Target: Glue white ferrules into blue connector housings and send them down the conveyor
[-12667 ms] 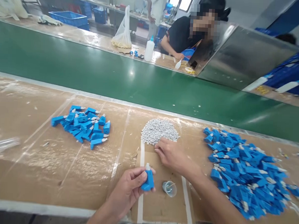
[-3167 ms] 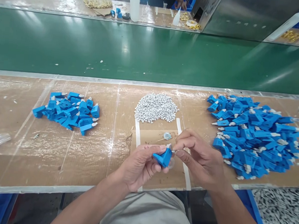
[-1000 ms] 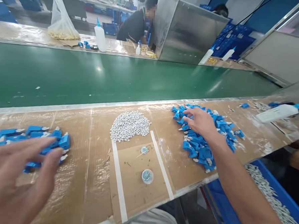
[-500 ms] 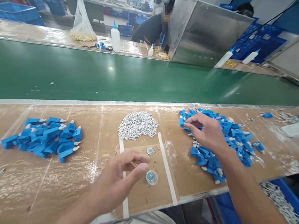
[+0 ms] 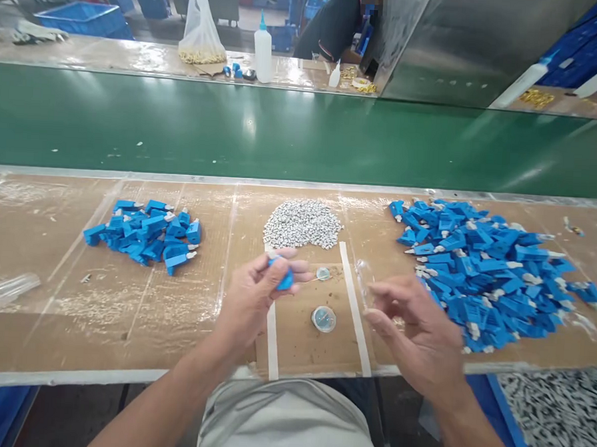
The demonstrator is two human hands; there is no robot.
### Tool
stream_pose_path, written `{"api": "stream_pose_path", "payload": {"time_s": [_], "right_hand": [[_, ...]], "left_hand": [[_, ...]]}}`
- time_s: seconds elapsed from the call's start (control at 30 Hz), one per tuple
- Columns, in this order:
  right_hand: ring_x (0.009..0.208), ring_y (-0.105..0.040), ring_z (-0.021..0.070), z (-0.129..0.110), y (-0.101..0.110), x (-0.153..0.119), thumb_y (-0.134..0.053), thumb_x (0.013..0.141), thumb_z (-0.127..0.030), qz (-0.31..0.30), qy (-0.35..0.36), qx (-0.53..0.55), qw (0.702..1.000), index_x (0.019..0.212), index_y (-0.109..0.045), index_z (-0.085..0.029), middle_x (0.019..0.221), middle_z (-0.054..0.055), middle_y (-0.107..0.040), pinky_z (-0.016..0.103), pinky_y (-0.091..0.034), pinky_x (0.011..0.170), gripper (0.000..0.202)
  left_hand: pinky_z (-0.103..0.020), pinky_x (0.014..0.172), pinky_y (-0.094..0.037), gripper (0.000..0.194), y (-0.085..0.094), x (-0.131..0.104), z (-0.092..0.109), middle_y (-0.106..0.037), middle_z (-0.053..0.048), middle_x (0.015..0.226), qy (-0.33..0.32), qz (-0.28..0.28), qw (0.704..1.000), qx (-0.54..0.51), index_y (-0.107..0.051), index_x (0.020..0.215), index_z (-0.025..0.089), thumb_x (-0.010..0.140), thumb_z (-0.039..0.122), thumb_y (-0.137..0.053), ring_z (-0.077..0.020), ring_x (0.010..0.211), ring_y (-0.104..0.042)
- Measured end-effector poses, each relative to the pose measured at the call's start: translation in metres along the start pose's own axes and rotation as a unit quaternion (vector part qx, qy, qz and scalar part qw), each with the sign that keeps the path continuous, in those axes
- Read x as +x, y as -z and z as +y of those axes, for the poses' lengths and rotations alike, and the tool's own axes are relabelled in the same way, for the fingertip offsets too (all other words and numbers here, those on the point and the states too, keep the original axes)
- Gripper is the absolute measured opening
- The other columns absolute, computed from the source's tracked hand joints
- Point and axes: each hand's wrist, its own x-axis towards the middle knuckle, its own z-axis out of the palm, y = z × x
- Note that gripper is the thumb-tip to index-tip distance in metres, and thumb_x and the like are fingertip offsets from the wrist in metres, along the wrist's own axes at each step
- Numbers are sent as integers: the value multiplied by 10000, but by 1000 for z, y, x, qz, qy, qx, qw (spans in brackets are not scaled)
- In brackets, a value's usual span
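My left hand is closed around a blue plastic piece with a pale tip, just above the table. A thin stick juts from beside its fingers toward a small clear disc. Over the table to the right, my right hand has its thumb and forefinger drawn together; what they hold, if anything, cannot be made out. Between the hands lies a small round clear cup with bluish contents. Beyond it spreads a heap of small white-grey pellets.
Blue pieces lie in a small pile at left and a larger pile at right. A green conveyor belt crosses behind. Below right sits a blue bin of grey-white parts. A person works across the belt.
My right hand has moved from the right pile back toward the middle. My left hand now holds a blue piece. The view has shifted, showing more of the right-hand bin.
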Motion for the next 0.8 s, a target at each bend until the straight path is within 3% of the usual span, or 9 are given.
{"api": "stream_pose_path", "payload": {"time_s": [0.1,0.23,0.4,0.6,0.7,0.8], "right_hand": [[719,-632,166,14,-20,-18,-661,955,-372,-65,-137,66,986,1024,-714,-218,902,45,-681,281,-527,604,177],[687,-593,157,24,-40,-25,-647,953,-444,-89,-205,124,967,968,-706,-185,846,36,-666,268,-489,578,266],[711,-569,169,20,-39,-19,-627,974,-384,-81,-144,81,983,878,-704,-201,811,27,-617,291,-456,629,221],[777,-575,198,14,-32,-19,-587,993,-274,-124,-41,-16,991,992,-707,-221,858,39,-583,325,-465,687,132],[787,-575,194,11,-27,-21,-556,1003,-246,-145,-28,-22,989,989,-699,-223,879,40,-568,324,-467,692,145],[748,-562,180,9,-22,-20,-544,1012,-247,-156,-44,-14,987,976,-686,-230,884,34,-565,315,-457,670,147]], "left_hand": [[-201,729,-581,433,27,-9,-2,-782,-130,1068,41,51,997,-35,-703,1148,114,832,393,-801,-201,932,-760],[-219,771,-590,433,40,-18,-18,-765,-134,1095,82,29,994,-60,-691,1176,104,833,342,-809,-206,967,-749],[-239,765,-577,415,39,-21,-31,-755,-150,1065,89,28,994,-58,-687,1167,88,852,340,-789,-211,945,-740],[-273,791,-558,427,39,-22,-30,-742,-164,1111,71,9,996,-60,-698,1179,96,854,360,-783,-227,960,-729],[-269,788,-555,397,38,-24,-30,-739,-135,1077,67,-7,996,-62,-722,1146,114,848,368,-787,-219,950,-721],[-254,763,-552,396,36,-25,-30,-738,-87,911,69,-11,996,-51,-741,1142,121,839,370,-796,-185,855,-717]]}}
